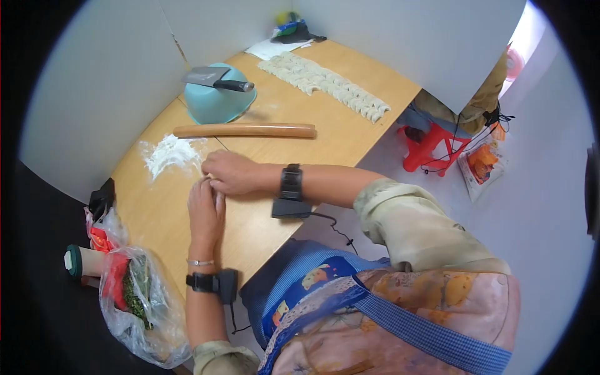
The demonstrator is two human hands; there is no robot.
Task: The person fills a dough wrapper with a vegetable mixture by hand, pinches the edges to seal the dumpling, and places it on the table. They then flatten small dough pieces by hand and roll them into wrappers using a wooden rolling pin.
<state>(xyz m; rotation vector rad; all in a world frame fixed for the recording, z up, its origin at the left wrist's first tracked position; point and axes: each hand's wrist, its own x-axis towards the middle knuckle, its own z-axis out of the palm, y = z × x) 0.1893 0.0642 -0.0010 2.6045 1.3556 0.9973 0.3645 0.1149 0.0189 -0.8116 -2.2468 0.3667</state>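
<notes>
My left hand (205, 203) and my right hand (231, 172) meet over the wooden table (250, 228), fingers closed and fingertips touching. Whatever they pinch is too small and hidden to name. White flour (172, 156) lies in a pile just beyond them. A wooden rolling pin (247, 130) rests behind my right hand. Farther back, a cleaver (209, 77) lies across an upturned light-blue bowl (215, 106). Rows of shaped dough pieces (325, 84) stretch along the far right part of the table.
A clear plastic bag (134, 300) with greens hangs at the left table edge, beside a cup (87, 261). White partitions (112, 69) border the table. A red stool (431, 147) and a packet (481, 164) stand on the floor at right. Black devices with cables sit on both my wrists.
</notes>
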